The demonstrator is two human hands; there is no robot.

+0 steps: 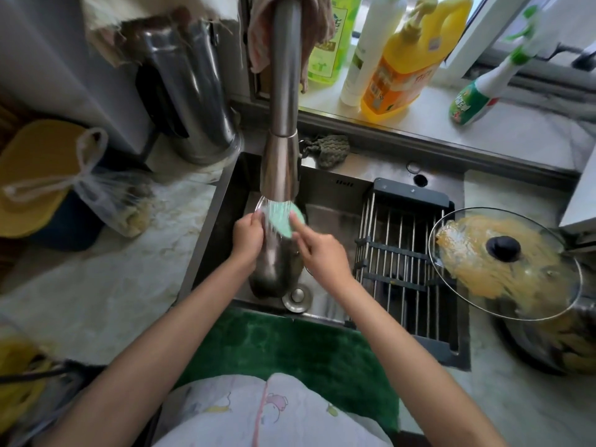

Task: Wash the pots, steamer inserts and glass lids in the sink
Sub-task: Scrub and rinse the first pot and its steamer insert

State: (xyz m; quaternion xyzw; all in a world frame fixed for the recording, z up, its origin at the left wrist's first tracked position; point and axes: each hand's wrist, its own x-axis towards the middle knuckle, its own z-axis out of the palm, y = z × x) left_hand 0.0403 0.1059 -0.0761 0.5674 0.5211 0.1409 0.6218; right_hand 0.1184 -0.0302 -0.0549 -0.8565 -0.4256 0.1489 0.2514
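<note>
Scrubbing under the faucet (282,101), the left hand (246,235) grips a glass lid (262,206), the right hand (317,256) a green sponge (285,221); right of the faucet, another soiled lid (503,266) awaits.

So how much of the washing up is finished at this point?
Nothing looks finished: the drying rack over the sink holds nothing. In hand: the left hand holds a glass lid under the running faucet while the right hand rubs it with a green sponge. Left: the dirty lid on a pot beside the sink.
</note>
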